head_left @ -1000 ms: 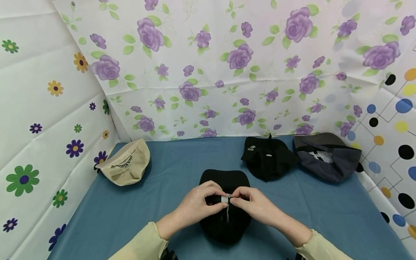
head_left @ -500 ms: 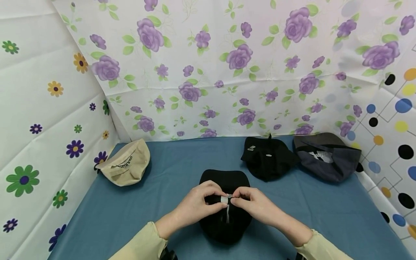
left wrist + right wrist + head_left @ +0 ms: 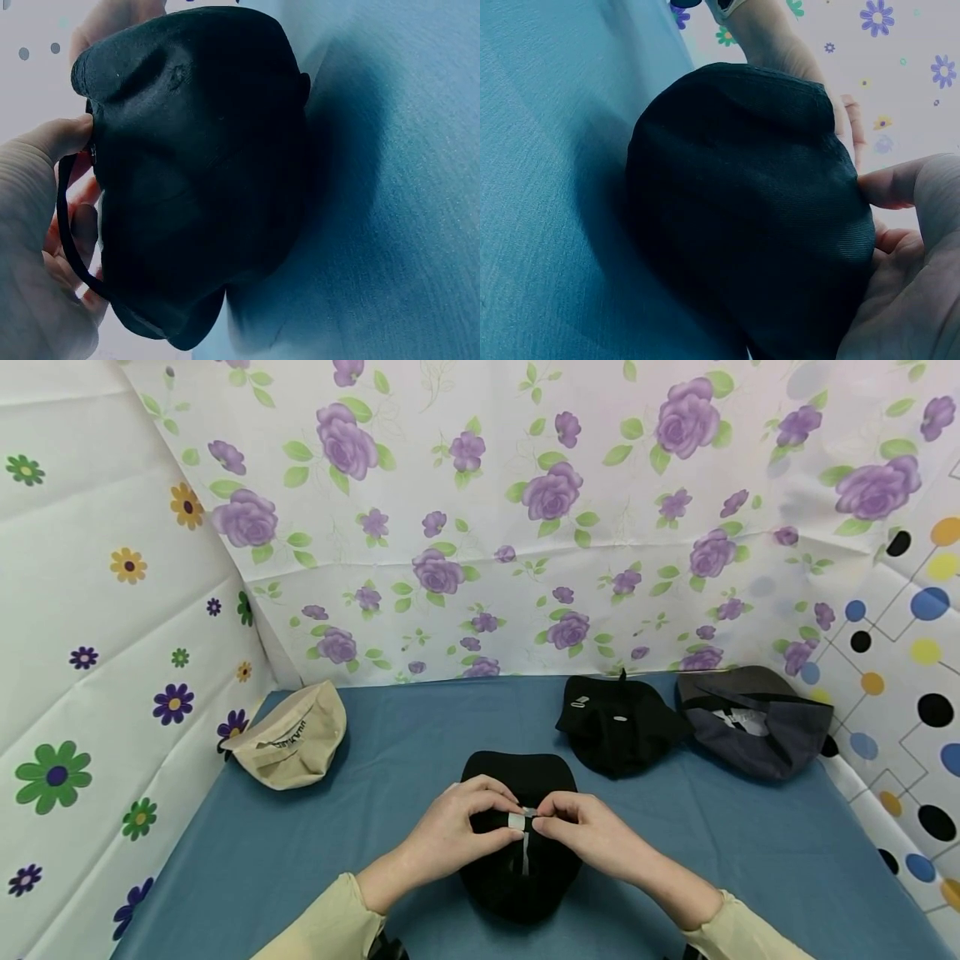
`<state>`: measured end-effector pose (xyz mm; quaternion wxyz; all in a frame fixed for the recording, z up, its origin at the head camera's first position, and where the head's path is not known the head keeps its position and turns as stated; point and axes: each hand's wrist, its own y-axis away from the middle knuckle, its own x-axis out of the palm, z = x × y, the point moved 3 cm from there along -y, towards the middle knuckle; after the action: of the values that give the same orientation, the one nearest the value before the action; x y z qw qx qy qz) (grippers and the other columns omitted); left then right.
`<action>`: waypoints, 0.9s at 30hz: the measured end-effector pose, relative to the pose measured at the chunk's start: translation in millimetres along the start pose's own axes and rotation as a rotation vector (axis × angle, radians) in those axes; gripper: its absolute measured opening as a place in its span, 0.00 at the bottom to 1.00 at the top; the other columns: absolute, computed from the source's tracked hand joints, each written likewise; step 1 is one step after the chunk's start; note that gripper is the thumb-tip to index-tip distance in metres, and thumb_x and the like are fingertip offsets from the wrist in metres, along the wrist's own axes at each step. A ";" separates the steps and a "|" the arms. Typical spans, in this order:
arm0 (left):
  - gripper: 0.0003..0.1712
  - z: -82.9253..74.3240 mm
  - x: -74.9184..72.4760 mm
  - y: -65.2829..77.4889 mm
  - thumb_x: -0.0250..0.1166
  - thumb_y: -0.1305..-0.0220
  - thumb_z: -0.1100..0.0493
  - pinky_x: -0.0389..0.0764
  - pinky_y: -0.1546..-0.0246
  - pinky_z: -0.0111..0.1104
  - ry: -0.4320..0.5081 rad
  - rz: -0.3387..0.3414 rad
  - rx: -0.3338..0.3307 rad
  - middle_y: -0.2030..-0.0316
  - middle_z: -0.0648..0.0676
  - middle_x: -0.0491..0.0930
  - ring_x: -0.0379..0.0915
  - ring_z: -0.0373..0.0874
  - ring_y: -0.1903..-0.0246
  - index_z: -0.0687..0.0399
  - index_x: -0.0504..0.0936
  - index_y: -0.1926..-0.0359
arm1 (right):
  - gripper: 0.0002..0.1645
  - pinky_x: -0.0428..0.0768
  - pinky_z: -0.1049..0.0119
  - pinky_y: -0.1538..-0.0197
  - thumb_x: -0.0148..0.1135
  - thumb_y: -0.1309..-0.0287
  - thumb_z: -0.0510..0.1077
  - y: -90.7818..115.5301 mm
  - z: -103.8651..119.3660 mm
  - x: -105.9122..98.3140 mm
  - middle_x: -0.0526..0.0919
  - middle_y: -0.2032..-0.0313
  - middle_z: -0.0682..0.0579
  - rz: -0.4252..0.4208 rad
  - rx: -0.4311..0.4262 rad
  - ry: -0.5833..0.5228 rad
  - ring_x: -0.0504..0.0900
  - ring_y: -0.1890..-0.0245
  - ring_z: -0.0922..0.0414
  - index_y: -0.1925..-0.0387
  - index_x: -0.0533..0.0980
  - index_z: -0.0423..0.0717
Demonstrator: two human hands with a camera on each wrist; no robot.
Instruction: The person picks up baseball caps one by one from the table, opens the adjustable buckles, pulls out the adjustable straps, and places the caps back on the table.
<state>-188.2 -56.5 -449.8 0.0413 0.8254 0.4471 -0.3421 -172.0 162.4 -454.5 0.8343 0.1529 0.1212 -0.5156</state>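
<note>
A black baseball cap (image 3: 520, 893) lies on the table in the middle of the head view, its brim (image 3: 517, 770) pointing away from me. My left hand (image 3: 453, 827) pinches the cap's back strap from the left, beside a small white tag (image 3: 517, 821). From the right, my right hand (image 3: 592, 835) pinches the same strap at a small greyish piece like a buckle (image 3: 529, 812). Both sets of fingertips nearly meet there. The left wrist view shows a loop of thin black strap (image 3: 66, 232) standing off the cap. In the right wrist view, the thumb (image 3: 892, 186) presses the cap's edge.
A beige cap (image 3: 300, 739) with dark lettering sits at the back left of the blue table (image 3: 420, 718). Toward the back right lie another black cap (image 3: 618, 731) and a dark grey-blue hat (image 3: 780, 735), side by side. Patterned cloth walls (image 3: 480, 527) enclose the table's back and sides.
Almost nothing differs. The left fingers have shifted very slightly left with the white tag, while the right hand and the caps stay in place.
</note>
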 end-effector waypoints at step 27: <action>0.09 1.0 -3.5 -0.4 0.73 0.35 0.45 0.76 0.45 0.42 -0.014 -0.009 0.005 0.45 0.44 0.79 0.72 0.37 0.45 0.32 0.88 0.54 | 0.11 0.67 0.66 0.72 0.62 0.29 0.53 1.1 -1.4 -1.0 0.71 0.76 0.54 -0.021 0.021 0.024 0.67 0.76 0.59 0.62 0.84 0.53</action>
<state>-190.3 -59.1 -448.4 0.0407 0.8210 0.4499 -0.3491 -171.5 164.2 -455.3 0.8258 0.1662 0.1273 -0.5237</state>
